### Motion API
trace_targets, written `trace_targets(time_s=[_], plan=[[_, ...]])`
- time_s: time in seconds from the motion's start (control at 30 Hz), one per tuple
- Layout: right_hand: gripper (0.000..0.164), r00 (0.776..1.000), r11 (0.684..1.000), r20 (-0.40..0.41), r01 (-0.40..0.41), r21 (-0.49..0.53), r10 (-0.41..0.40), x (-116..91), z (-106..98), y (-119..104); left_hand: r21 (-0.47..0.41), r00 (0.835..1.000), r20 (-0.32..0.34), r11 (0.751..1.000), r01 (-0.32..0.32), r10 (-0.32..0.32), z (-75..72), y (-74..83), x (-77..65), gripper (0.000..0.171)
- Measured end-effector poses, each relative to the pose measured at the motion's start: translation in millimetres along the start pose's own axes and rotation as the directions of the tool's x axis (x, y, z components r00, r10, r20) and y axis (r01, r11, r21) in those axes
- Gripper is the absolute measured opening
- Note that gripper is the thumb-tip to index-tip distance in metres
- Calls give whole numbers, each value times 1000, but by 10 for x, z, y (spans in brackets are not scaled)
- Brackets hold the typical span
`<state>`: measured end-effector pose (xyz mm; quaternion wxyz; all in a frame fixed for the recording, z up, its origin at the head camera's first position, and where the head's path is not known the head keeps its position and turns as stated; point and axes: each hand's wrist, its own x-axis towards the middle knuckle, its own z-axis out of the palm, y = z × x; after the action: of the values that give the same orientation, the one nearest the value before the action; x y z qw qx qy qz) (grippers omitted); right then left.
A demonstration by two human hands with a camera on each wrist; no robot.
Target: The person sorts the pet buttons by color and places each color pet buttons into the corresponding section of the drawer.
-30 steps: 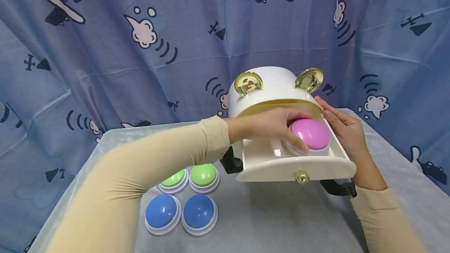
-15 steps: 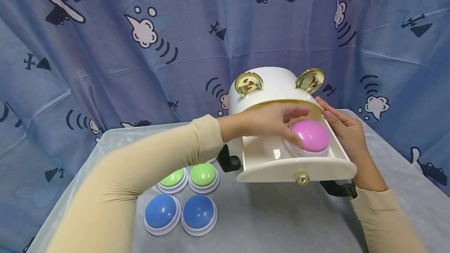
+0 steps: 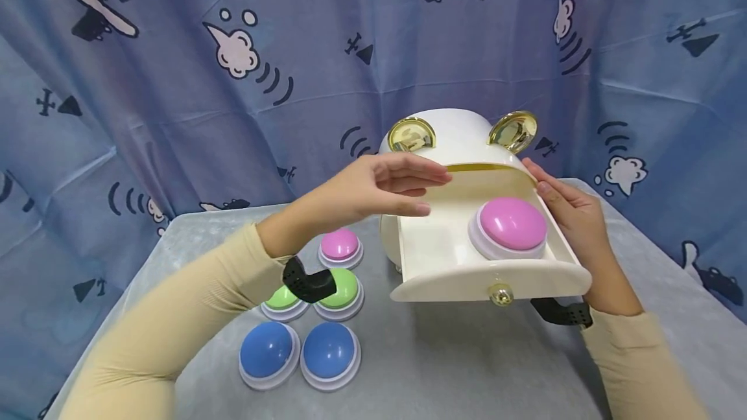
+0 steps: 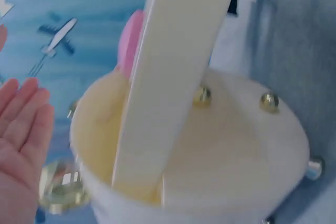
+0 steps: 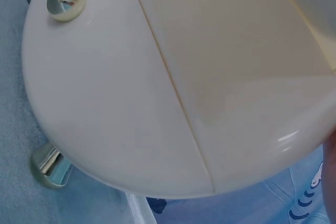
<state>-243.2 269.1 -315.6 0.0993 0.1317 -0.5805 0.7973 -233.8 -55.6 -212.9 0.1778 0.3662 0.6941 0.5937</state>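
Note:
A white drawer box (image 3: 455, 135) with two gold ears has its top drawer (image 3: 438, 280) pulled out. A pink dome button (image 3: 513, 225) with a white base sits toward the drawer's right side; in the left wrist view, the pink dome (image 4: 129, 45) peeks past the drawer's edge. My left hand (image 3: 382, 190) hovers over the drawer's left part, fingers extended and holding nothing. At the box's right side, my right hand (image 3: 574, 222) holds its edge, thumb near the opening. In the right wrist view that hand is mostly out of frame.
Left of the box, on the grey table (image 3: 443, 368), stand another pink button (image 3: 340, 245), two green buttons (image 3: 343, 287) and two blue buttons (image 3: 330, 352). A blue patterned curtain (image 3: 315, 128) hangs behind. Gold knobs (image 4: 270, 102) stick out from the lower front.
My left hand has let go of the pink button in the drawer and moved left, baring the pink button on the table. The right hand stays at the box's side.

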Motion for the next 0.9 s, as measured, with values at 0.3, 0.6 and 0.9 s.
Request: trace_targets(time_s=[0.3, 0.6, 0.9], plan=[[39, 1000, 1000, -7, -26, 7, 26, -24, 15, 5, 15, 915, -403, 999, -37, 40, -408, -402, -458, 40], [39, 999, 998, -5, -36, 43, 37, -13, 14, -5, -34, 861, -471, 979, 201, -193, -547, -1058, -580, 66], [43, 999, 999, -23, -37, -13, 37, 1, 35, -24, 118, 809, -453, 875, 469, -373, -633, -1487, -557, 81]])
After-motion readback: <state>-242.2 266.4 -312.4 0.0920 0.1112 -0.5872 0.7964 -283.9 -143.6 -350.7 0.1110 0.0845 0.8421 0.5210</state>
